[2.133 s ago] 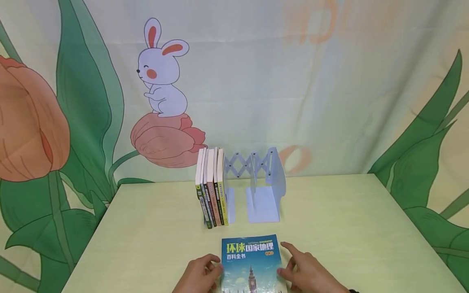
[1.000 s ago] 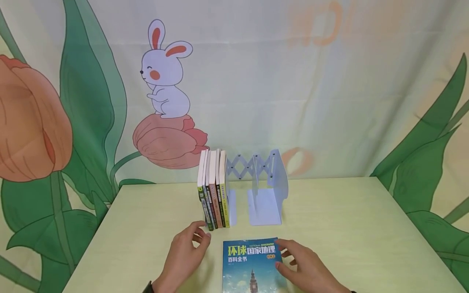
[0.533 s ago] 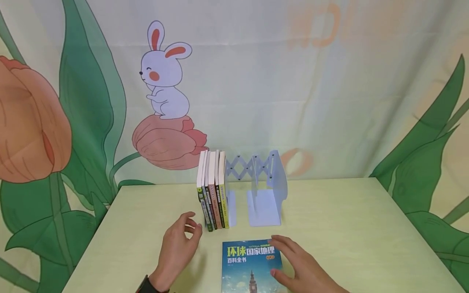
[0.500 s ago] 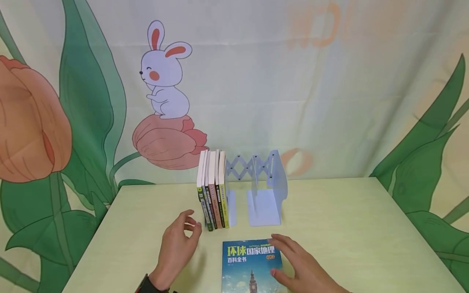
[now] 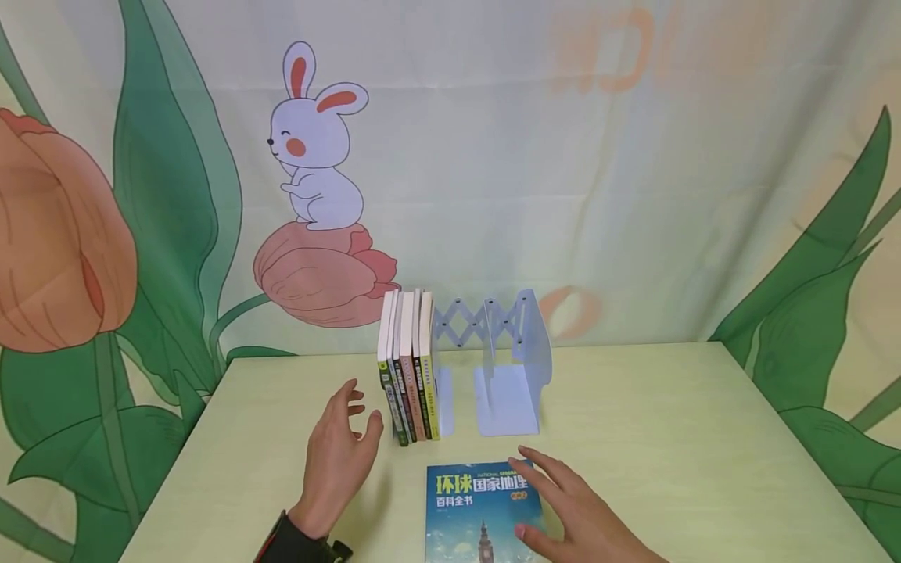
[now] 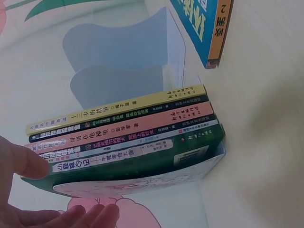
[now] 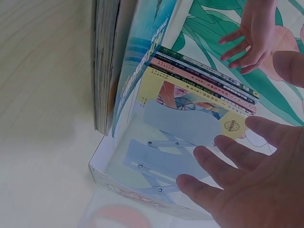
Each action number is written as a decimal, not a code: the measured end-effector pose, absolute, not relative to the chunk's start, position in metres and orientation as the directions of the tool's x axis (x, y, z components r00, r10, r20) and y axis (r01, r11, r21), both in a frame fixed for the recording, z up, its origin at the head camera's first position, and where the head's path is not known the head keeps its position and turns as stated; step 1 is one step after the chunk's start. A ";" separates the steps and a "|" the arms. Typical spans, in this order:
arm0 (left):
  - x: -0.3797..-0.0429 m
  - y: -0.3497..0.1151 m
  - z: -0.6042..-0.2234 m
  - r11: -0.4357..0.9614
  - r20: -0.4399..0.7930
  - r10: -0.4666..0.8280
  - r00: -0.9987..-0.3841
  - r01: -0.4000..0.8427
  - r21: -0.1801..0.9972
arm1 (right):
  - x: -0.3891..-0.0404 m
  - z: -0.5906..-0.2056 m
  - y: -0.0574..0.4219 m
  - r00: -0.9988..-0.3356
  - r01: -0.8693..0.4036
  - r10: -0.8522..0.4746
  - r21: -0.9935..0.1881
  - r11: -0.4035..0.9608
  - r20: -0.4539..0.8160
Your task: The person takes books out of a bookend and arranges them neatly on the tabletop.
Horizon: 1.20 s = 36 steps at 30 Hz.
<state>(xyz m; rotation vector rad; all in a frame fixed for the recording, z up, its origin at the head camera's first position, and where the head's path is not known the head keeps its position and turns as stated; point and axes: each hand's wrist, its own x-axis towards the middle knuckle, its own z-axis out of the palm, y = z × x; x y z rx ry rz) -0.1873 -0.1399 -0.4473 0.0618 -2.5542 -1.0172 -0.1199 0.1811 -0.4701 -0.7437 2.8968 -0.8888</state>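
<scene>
Left hand (image 5: 338,465), fingers loosely apart and holding nothing, hovered at the far left beside a row of slim books (image 5: 408,379); a black band (image 5: 299,539) circled its wrist. The row stood upright with a slight lean, white page edges on top and spines facing the person: green at the left end, then pale blue, dark, pink and dark again, with yellow at the right end. Around and beyond it stretched a pale lavender-blue book rack (image 5: 508,407) with crossed, riveted struts. Nearer the person, a blue book (image 5: 457,528) lay flat on the desk (image 5: 655,422), cover up, its colour fading paler downward (the near edge fell outside the head view). Bold yellow and white characters topped a printed clock tower (image 5: 486,543), and its spine was orange. Right hand (image 5: 577,508) spread its fingers over that book's right edge; whether they touched it, I could not tell.
</scene>
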 end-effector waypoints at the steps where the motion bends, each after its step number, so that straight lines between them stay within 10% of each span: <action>1: -0.189 -0.140 -0.447 0.736 0.344 -0.183 -0.921 0.103 0.669 | -0.120 -0.470 0.181 -0.885 -0.439 -0.450 -0.533 0.723 0.120; 36: -0.206 -0.134 -0.434 0.769 0.397 -0.091 -0.913 0.189 0.611 | -0.118 -0.468 0.180 -0.854 -0.518 -0.461 -0.468 0.716 0.239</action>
